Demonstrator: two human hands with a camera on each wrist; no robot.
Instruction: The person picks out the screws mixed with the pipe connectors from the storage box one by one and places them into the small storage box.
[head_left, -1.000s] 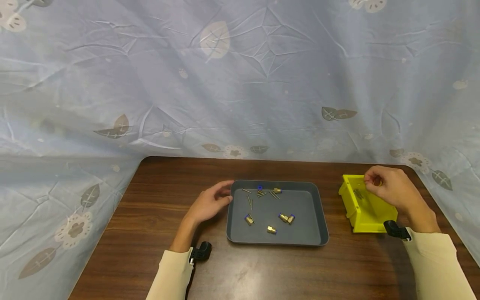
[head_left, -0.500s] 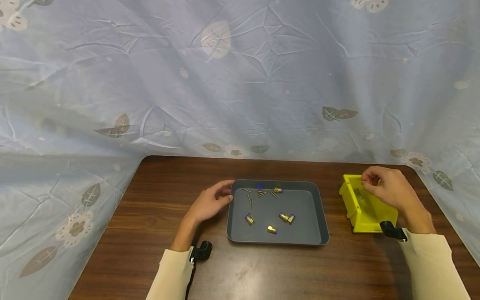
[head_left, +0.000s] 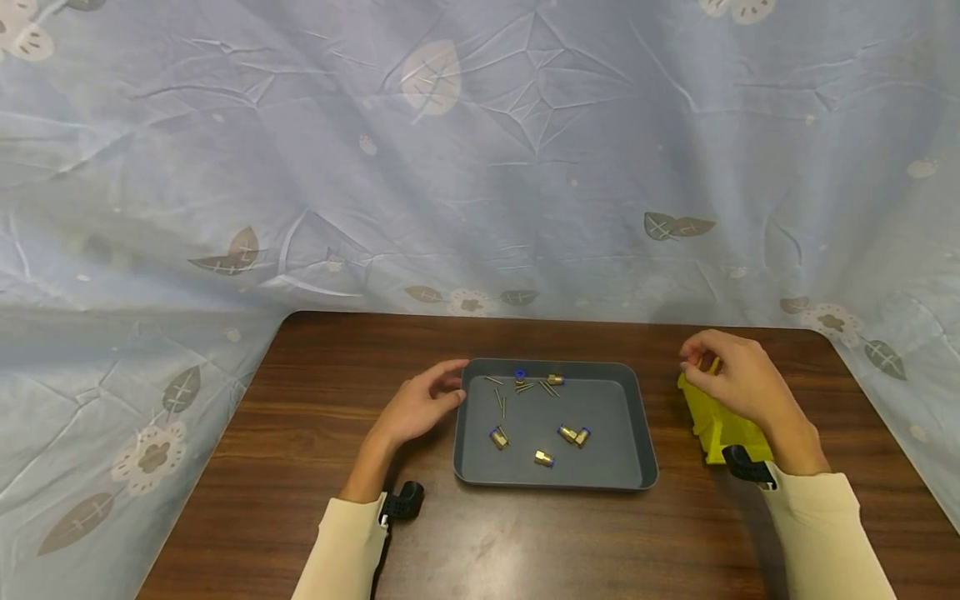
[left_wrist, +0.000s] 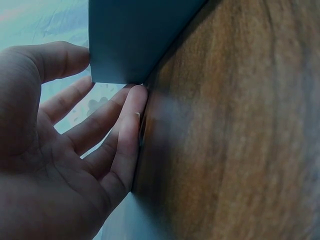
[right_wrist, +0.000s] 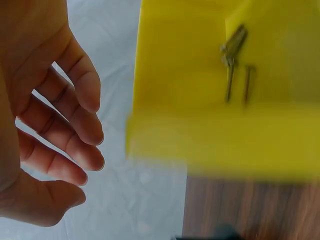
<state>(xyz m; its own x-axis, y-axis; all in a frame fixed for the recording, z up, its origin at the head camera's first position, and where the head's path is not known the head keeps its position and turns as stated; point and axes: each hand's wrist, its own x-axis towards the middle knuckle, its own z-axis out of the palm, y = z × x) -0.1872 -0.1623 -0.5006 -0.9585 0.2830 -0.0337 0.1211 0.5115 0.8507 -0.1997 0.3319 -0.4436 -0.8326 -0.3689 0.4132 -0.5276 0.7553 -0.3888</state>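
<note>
A dark grey tray (head_left: 611,421) lies mid-table. Resting against its left wall, my left hand (head_left: 420,406) has relaxed fingers and touches the tray edge; the left wrist view shows the thumb at the tray's side (left_wrist: 132,45). Inside the tray are several brass fittings with blue collars (head_left: 544,459) and several thin screws (head_left: 504,406). My right hand (head_left: 738,379) hovers over the yellow bin (head_left: 723,429), partly covering it. In the right wrist view its fingers are loosely bent with nothing between them. A few screws (right_wrist: 235,47) lie in the bin.
The brown wood-grain table (head_left: 322,375) ends at a rounded back edge. A pale blue patterned cloth (head_left: 487,208) hangs behind and at both sides. A strip of table separates tray and bin.
My right hand was over the inside of the yellow bin with fingertips pinched, then moved left toward the bin's left edge as the fingers loosened. The left hand and tray stay put.
</note>
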